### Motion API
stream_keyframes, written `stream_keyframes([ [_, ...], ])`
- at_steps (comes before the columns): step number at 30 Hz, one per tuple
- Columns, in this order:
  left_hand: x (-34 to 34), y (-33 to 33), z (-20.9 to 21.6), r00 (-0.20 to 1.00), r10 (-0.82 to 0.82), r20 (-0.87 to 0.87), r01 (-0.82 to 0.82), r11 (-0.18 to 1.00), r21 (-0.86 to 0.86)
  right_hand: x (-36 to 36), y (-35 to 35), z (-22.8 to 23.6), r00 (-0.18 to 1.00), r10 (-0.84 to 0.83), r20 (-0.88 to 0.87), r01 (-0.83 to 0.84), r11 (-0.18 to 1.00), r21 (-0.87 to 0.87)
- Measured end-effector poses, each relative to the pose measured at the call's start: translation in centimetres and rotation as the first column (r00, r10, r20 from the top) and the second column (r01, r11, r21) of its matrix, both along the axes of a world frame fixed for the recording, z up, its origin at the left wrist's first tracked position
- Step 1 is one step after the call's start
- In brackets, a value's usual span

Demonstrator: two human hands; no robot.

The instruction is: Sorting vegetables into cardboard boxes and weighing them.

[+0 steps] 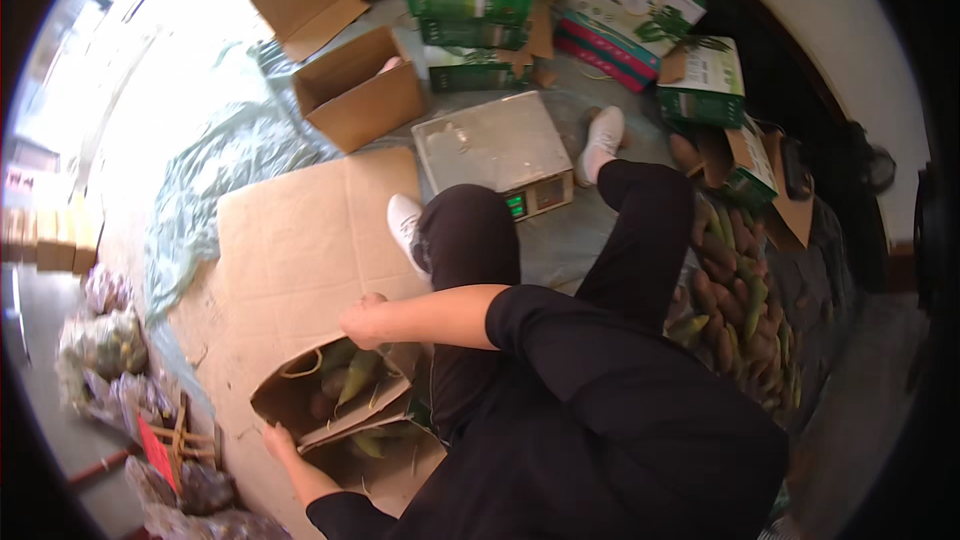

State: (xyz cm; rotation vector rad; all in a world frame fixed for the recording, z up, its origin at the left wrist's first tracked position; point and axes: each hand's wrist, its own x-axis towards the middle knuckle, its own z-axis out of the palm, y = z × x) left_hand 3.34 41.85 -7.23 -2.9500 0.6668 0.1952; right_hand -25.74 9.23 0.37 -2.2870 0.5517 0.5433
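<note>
Brown carton [278,402], open-topped, green produce [358,374] inside

From the person's head, the wide fisheye view looks steeply down, centred just below the flat, rectangular grey metal weighing scale [492,143], nearer an open brown cardboard box [283,396] lower left; glare far left of the scale seems to hide floor.

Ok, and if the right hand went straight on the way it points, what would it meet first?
The way looks free: from beside the open box, the right hand would likely pass leftward over the flat cardboard, though its height above it is unclear.
</note>
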Motion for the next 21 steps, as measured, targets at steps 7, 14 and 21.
stream_keyframes([
  [7, -1.3, -4.6, 1.9, 0.999, 0.033, 0.021, -0.034, 0.999, 0.036, -0.9, -3.0, 2.8, 0.988, -0.051, 0.146, 0.053, 0.999, -0.009],
  [14, -11.7, -16.0, 3.8, 0.828, -0.429, 0.361, 0.511, 0.842, -0.172, -5.3, -6.3, 4.9, 0.956, -0.159, 0.246, 0.175, 0.984, -0.044],
  [21, -14.7, -19.5, 2.0, 0.835, -0.483, -0.266, 0.509, 0.860, 0.037, -11.1, -9.7, 6.8, 0.824, -0.285, 0.490, 0.317, 0.948, 0.019],
])
